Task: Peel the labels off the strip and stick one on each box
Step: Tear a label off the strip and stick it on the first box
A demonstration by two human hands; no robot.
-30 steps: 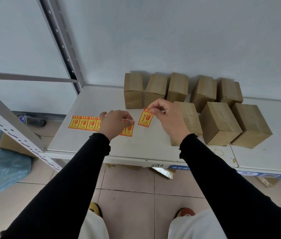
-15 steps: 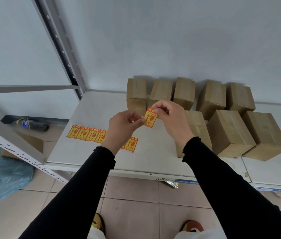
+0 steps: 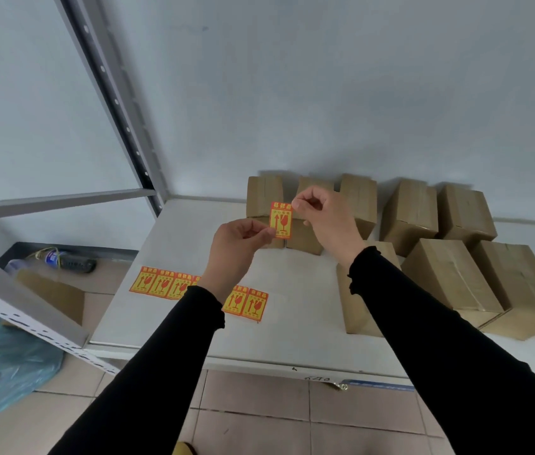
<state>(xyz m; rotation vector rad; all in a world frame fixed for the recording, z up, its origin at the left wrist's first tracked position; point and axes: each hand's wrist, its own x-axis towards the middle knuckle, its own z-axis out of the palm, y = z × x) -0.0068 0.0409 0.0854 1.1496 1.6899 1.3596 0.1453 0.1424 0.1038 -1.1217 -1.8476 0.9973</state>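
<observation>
Pale grey-white wall behind; white laminate shelf surface (image 3: 292, 336) below it, front edge over beige floor tiles (image 3: 259, 428). Grey perforated steel upright (image 3: 118, 103) at the shelf's left rear corner.

Eight brown cardboard boxes sealed with clear tape sit toward the back and right of the shelf. Rear row of five along the wall: leftmost box (image 3: 263, 193), partly hidden second box (image 3: 305, 239), third (image 3: 359, 198), fourth (image 3: 409, 216), fifth (image 3: 466, 213). Front row of three: one largely behind the right sleeve (image 3: 351, 310), then (image 3: 450, 277), then (image 3: 522, 287) at far right.

Single yellow rectangular label with red fragile-glass and arrow print (image 3: 281, 220) held upright in the air, in front of the leftmost rear boxes, clear of the shelf. Left hand (image 3: 236, 244) pinches its lower left edge between thumb and forefinger, other fingers curled. Right hand (image 3: 325, 215) pinches the upper right corner with fingertips. Both arms in black sleeves.

Strip of matching yellow-and-red labels (image 3: 161, 284) lies flat on the shelf near its left front, running left to right; the left forearm crosses over its middle, two labels visible beyond the sleeve.

Lower left, off the shelf: translucent blue plastic bag (image 3: 0, 372), a black power strip (image 3: 75, 264) on the floor.
</observation>
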